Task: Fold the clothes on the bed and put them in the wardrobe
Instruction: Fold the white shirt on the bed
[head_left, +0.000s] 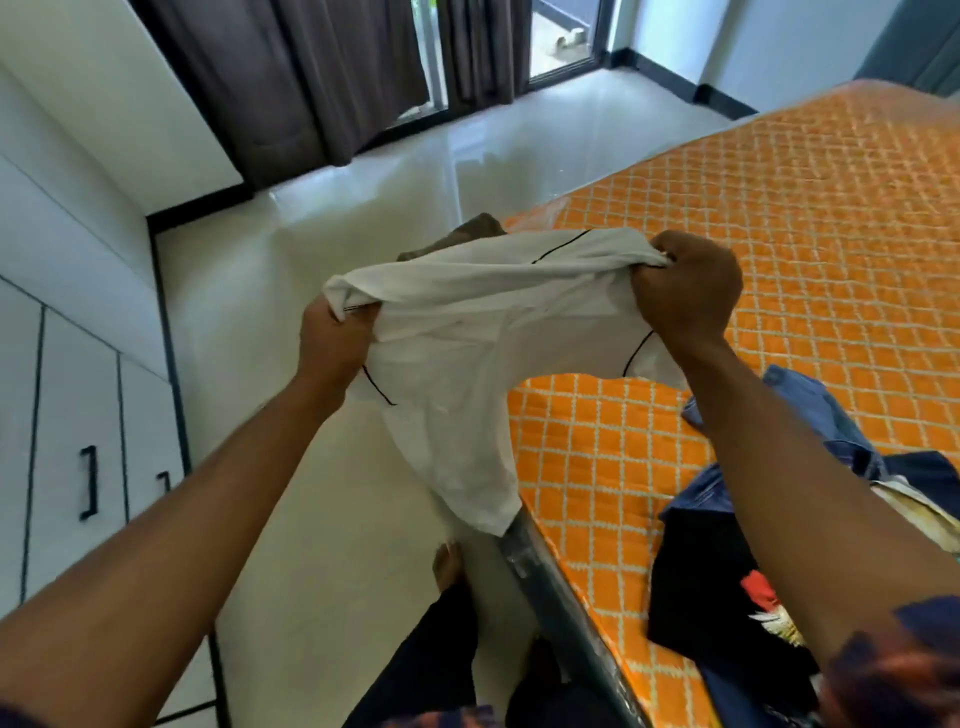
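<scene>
A white garment with thin black piping (467, 332) hangs in the air over the near corner of the bed (779, 249), which has an orange lattice-patterned cover. My left hand (332, 343) grips its bunched left end and my right hand (685, 286) grips its right end. The cloth sags between them and a loose flap drops toward the bed's edge. A heap of dark clothes (727, 571), among them a blue denim piece (810, 410), lies on the bed at the lower right. The white wardrobe (78, 415) with black handles stands at the left.
A brown cloth (467, 234) shows behind the white garment at the bed corner. Glossy pale floor (311, 234) runs between wardrobe and bed. Dark curtains (322, 78) hang over glass doors at the back. My bare foot (449, 564) stands beside the bed frame.
</scene>
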